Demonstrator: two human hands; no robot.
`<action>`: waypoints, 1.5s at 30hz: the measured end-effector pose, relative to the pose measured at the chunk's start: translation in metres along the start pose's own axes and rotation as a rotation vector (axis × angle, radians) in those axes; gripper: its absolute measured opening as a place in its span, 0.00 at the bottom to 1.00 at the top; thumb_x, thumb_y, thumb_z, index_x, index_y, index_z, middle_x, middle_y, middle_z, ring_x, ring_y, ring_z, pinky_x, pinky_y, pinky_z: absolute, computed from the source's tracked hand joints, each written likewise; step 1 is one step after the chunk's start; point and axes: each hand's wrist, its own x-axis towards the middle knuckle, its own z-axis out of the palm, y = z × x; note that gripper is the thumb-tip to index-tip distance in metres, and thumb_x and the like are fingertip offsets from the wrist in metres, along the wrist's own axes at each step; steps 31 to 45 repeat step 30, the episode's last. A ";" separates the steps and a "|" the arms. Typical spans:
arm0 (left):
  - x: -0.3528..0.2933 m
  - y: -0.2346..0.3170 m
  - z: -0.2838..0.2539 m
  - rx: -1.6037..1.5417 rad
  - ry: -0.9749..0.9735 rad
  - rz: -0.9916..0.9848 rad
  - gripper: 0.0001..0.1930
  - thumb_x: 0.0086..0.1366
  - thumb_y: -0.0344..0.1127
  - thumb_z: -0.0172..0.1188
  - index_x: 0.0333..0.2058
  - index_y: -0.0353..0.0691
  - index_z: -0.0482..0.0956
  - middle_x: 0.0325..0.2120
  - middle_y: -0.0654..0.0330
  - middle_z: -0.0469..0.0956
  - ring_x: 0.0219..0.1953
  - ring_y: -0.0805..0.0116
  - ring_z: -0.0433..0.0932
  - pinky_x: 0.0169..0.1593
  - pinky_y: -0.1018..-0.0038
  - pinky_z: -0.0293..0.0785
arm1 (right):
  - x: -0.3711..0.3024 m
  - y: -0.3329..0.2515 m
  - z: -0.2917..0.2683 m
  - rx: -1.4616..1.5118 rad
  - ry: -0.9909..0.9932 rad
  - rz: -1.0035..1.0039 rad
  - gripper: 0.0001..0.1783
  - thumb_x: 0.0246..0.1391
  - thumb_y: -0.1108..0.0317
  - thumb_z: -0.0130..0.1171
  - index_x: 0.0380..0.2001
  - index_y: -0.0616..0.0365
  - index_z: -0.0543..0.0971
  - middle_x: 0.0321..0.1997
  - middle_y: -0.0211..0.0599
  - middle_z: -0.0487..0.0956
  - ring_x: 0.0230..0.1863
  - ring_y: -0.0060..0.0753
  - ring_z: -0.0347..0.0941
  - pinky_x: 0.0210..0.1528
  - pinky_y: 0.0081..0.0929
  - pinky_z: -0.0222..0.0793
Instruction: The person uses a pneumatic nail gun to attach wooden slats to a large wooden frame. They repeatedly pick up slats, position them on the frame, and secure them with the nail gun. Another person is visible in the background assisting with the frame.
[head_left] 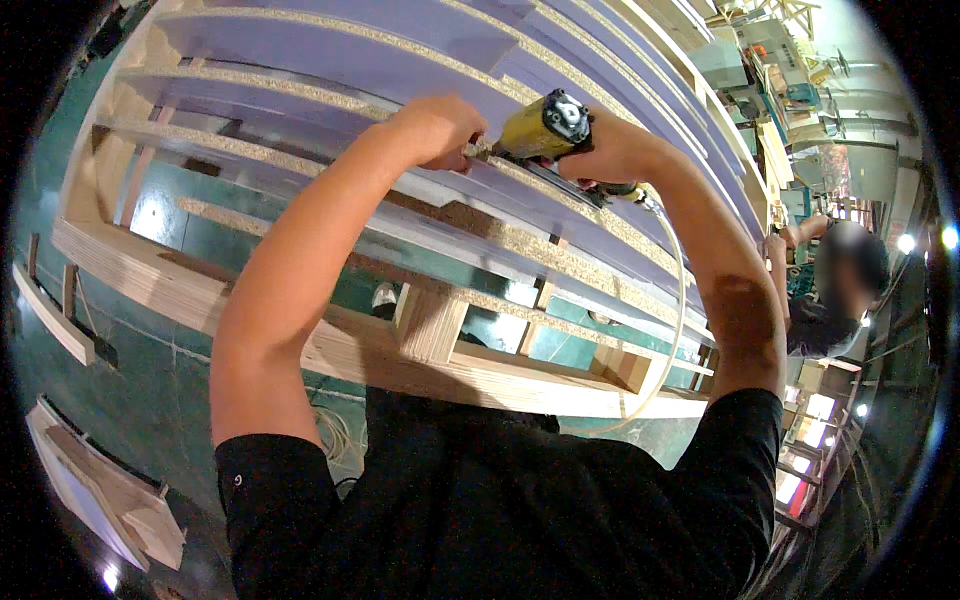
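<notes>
My right hand (622,152) is wrapped round the handle of a yellow-and-black air nail gun (535,130). Its nose points left, towards my left fingers, at the top edge of a chipboard slat (620,235). A pale air hose (680,290) hangs from the gun and curves down in front of the frame. My left hand (445,132) is closed at the edge of the same slat, just left of the gun's nose, with fingertips bent down over it. Whatever else those fingers may pinch is hidden.
Rows of slats with purple faces (330,45) span a large wooden frame, whose thick front beam (150,270) runs before my body. Wooden pieces (120,490) lie on the green floor at left. At right another person (835,290) bends by the frame.
</notes>
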 end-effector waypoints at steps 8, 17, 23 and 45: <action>0.052 -0.018 -0.048 0.153 0.410 -0.002 0.29 0.57 0.49 0.76 0.53 0.44 0.79 0.56 0.59 0.79 0.60 0.53 0.76 0.57 0.50 0.74 | 0.043 0.052 -0.046 -0.223 0.226 -0.153 0.27 0.47 0.67 0.72 0.51 0.61 0.77 0.34 0.36 0.84 0.29 0.25 0.79 0.37 0.30 0.78; 0.085 -0.031 -0.033 0.024 0.086 -0.057 0.23 0.58 0.48 0.73 0.49 0.46 0.83 0.45 0.54 0.85 0.50 0.48 0.83 0.53 0.53 0.77 | 0.060 0.039 -0.060 -0.199 0.162 -0.110 0.30 0.49 0.65 0.73 0.54 0.60 0.74 0.37 0.36 0.84 0.32 0.26 0.81 0.38 0.30 0.79; 0.083 -0.031 -0.028 -0.003 0.129 -0.003 0.21 0.58 0.45 0.73 0.47 0.44 0.82 0.40 0.53 0.85 0.47 0.45 0.83 0.49 0.53 0.78 | 0.066 0.048 -0.060 -0.226 0.198 -0.064 0.30 0.50 0.62 0.73 0.54 0.61 0.74 0.37 0.36 0.84 0.31 0.25 0.80 0.38 0.28 0.79; 0.089 -0.033 -0.024 0.018 0.142 -0.067 0.19 0.60 0.46 0.72 0.45 0.44 0.82 0.41 0.51 0.85 0.47 0.45 0.83 0.49 0.52 0.78 | 0.075 0.066 -0.059 -0.175 0.197 -0.024 0.31 0.52 0.60 0.72 0.57 0.55 0.75 0.38 0.35 0.84 0.32 0.26 0.80 0.38 0.28 0.80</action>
